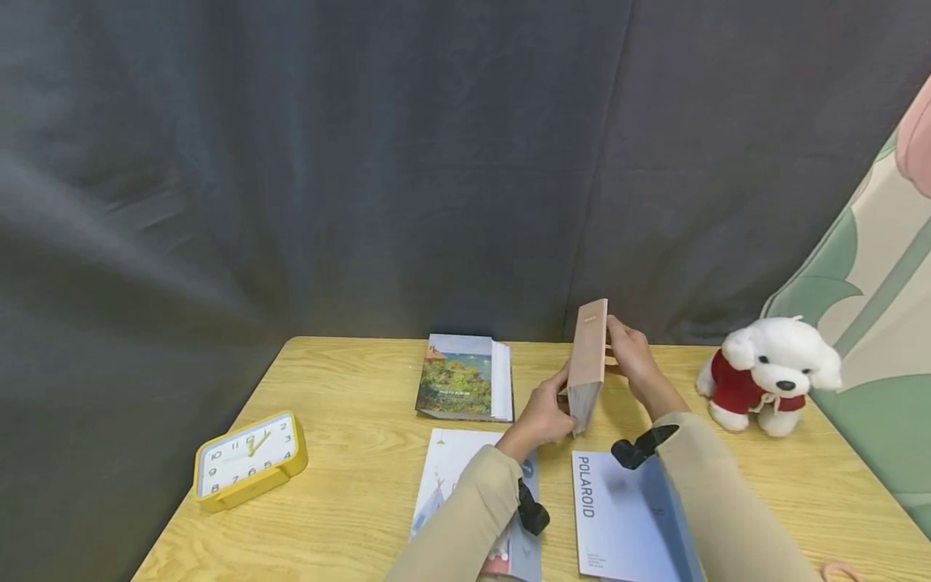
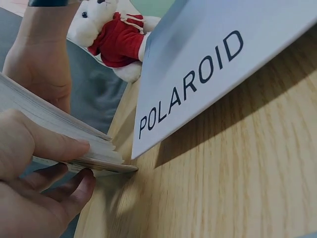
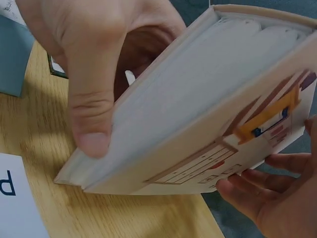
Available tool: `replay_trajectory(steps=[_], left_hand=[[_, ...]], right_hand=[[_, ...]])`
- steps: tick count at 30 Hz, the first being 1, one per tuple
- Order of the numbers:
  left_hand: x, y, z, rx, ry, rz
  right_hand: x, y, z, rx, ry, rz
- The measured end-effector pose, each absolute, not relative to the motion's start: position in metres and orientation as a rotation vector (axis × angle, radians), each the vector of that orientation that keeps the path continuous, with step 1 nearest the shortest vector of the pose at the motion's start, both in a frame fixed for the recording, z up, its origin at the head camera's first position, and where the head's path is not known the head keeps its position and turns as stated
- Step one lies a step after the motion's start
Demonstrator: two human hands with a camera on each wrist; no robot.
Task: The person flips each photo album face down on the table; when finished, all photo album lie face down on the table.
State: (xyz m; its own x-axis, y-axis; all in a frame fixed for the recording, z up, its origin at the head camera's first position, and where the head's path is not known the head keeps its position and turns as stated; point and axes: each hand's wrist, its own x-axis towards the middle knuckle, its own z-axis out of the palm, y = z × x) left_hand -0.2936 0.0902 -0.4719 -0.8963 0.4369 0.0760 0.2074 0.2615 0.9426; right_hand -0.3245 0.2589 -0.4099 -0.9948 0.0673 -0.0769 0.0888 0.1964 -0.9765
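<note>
Both hands hold a beige photo album (image 1: 589,343) tilted up over the back of the table, its narrow spine facing me. My left hand (image 1: 544,416) grips the lower left corner. In the left wrist view its thumb (image 2: 74,146) lies on the page edges, with fingers curled beneath the cover. At the far right side, my right hand (image 1: 634,356) holds the album. In the right wrist view the right fingers (image 3: 260,178) touch a cover printed with a striped awning, and clear sleeve pages (image 3: 183,89) show between the covers.
A landscape photo album (image 1: 457,376) lies at the back. Nearer are a white book with a tent picture (image 1: 444,469) and a POLAROID book (image 1: 618,517), partly under the forearms. A yellow clock (image 1: 250,461) sits left, a white plush dog (image 1: 774,376) right. Behind hangs a dark curtain (image 1: 436,162).
</note>
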Motion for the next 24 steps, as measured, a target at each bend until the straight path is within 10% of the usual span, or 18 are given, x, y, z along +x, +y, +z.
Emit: replay_trajectory(steps=[24], left_hand=[[-0.298,0.084,-0.475,0.516,2.523,1.441]], right_hand=[[-0.324,0.266,-0.425,0.247,2.711,-2.06]])
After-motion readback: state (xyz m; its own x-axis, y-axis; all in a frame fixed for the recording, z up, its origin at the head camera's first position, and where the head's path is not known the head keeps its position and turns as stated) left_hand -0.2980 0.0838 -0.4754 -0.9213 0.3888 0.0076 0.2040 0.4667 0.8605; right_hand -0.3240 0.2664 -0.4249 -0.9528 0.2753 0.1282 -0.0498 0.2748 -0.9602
